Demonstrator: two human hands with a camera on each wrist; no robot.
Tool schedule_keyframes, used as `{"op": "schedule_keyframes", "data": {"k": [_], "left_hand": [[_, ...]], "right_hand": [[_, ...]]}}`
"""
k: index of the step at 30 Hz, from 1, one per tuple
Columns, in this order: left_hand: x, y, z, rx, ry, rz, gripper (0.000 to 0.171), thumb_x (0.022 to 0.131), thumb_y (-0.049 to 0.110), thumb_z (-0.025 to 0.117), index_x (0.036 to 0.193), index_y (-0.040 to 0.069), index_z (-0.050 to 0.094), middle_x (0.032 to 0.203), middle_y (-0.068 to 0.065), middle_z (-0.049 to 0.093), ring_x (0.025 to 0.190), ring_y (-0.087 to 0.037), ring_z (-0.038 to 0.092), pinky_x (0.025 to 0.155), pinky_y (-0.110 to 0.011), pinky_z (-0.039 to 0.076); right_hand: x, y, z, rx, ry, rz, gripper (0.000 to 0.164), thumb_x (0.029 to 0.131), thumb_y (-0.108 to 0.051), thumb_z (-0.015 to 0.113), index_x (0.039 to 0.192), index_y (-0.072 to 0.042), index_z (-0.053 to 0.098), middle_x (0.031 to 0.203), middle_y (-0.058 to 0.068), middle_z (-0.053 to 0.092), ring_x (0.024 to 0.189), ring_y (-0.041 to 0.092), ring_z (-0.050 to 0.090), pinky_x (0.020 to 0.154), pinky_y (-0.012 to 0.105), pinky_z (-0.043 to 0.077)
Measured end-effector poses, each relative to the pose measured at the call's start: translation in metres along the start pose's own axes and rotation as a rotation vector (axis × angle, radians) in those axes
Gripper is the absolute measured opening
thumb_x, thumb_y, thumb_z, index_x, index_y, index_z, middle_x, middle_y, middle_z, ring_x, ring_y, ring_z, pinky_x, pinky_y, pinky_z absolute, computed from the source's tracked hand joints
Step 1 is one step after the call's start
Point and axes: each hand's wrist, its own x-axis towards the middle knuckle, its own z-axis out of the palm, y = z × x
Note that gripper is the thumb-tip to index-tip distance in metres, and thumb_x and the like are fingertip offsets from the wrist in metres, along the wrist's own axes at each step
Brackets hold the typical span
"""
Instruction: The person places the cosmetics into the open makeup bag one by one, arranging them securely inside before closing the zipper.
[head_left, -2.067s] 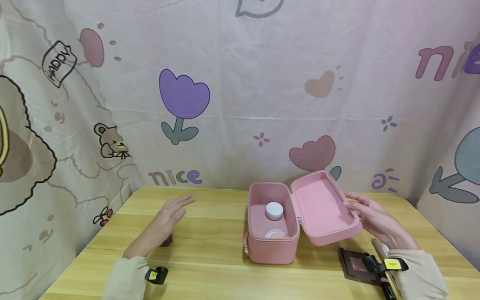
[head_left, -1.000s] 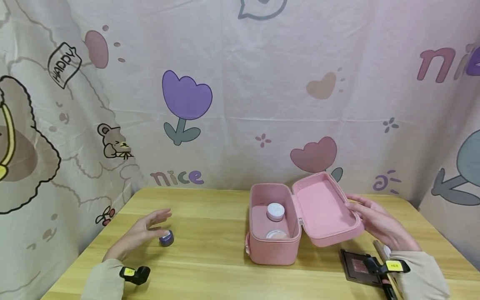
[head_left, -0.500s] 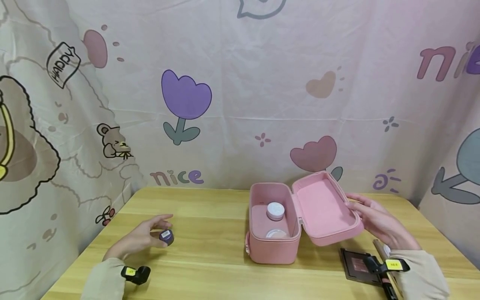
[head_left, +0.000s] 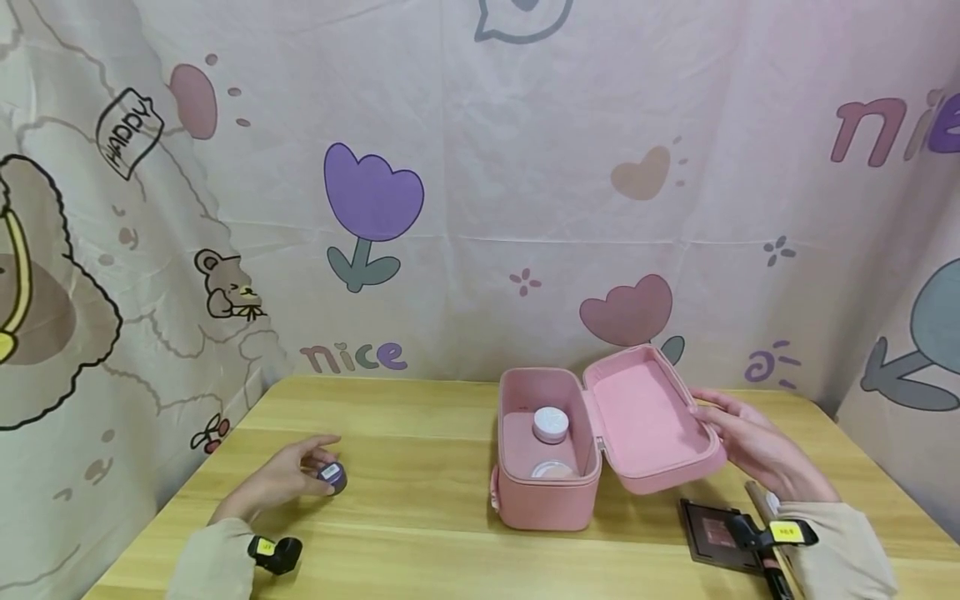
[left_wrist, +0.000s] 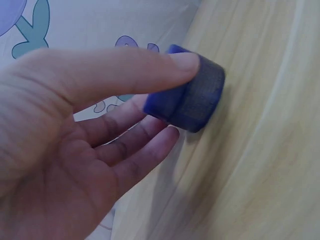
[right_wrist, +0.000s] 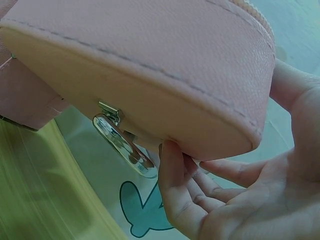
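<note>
At the left of the table, my left hand [head_left: 281, 479] pinches a small dark blue jar [head_left: 332, 477] with a pale label on top. The left wrist view has the thumb across the jar [left_wrist: 192, 97] and fingers on its other side. Whether the jar touches the table is hard to tell. A pink cosmetic case [head_left: 547, 504] stands opened right of centre. My right hand [head_left: 757, 442] holds its lid [head_left: 648, 417] out to the right by the far edge. From below, the right wrist view shows fingers against the lid's outer face, near a metal handle fitting [right_wrist: 125, 145].
Two round white containers lie in the case; the rear one [head_left: 551, 423] is fully visible. Right of the case, a dark makeup palette [head_left: 716, 533] and slim sticks or brushes [head_left: 774, 575] lie partly under the right forearm. A printed curtain [head_left: 480, 167] hangs behind the wooden table [head_left: 420, 550].
My left hand has moved left and down from above the jar, and its thumb and fingers have come together on it. The right hand stays on the lid.
</note>
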Motion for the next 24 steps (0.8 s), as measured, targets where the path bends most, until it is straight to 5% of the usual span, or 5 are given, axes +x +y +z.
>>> {"op": "schedule_keyframes", "data": {"k": [10,24], "left_hand": [[0.003,0.004,0.004,0.034,0.081,0.023,0.074,0.07,-0.003,0.077,0.134,-0.014,0.042,0.109,-0.016,0.059,0.1,-0.031,0.057,0.081,-0.023,0.05],[0.011,0.018,0.014,0.026,0.045,0.116,0.067,0.074,-0.005,0.071,0.135,-0.011,0.044,0.116,-0.019,0.058,0.105,-0.033,0.056,0.085,-0.026,0.049]], "right_hand": [[0.0,-0.002,0.0,-0.002,0.011,0.007,0.046,0.099,-0.011,0.052,0.137,0.003,0.031,0.108,-0.002,0.06,0.094,0.012,0.061,0.08,0.029,0.052],[0.001,-0.002,0.003,-0.02,0.014,0.026,0.066,0.1,-0.01,0.049,0.144,0.015,0.007,0.105,-0.003,0.06,0.092,0.011,0.061,0.078,0.028,0.053]]}}
